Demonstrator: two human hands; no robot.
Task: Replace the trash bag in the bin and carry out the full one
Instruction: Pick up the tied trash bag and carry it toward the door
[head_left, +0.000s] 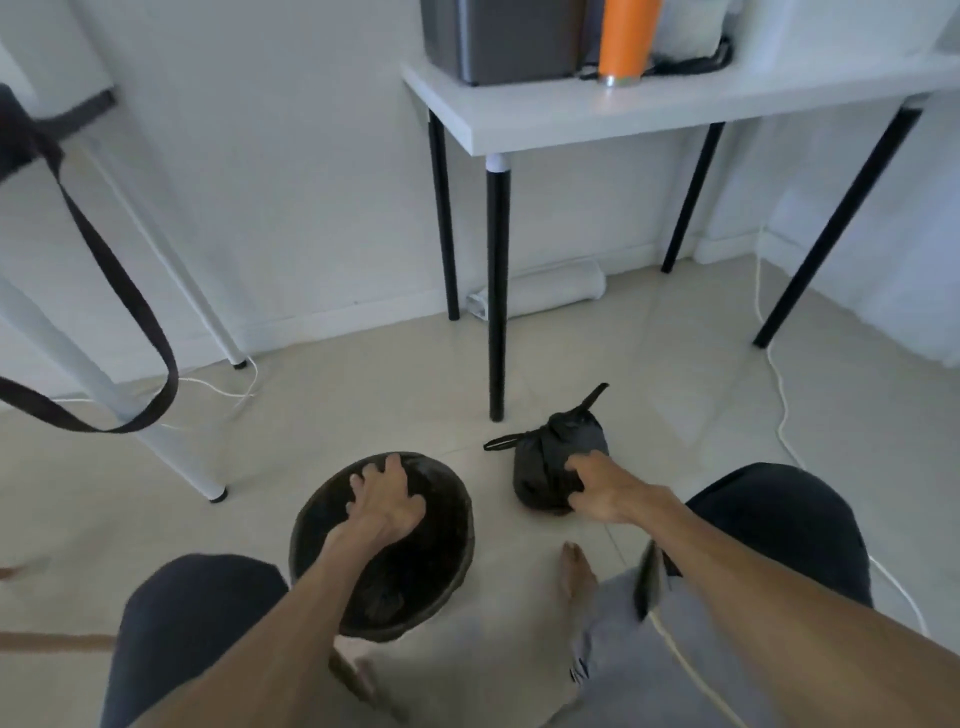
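While left hand (382, 499) spreads over bin (457, 566) rim, right hand (597, 488) apparently pinches tied bag (545, 462); open floor (675, 389) beyond.

The left hand (385, 499) rests with spread fingers (363, 480) on the far rim of the round black bin (452, 561). The right hand (605, 491) grips the tied black trash bag (545, 467), which stands on the floor (675, 374) just beside the bin.

We extend both arms forward and down. Our left hand (384, 501) spreads its fingers, slightly curled; our right hand (605, 488) curls its fingers downward.
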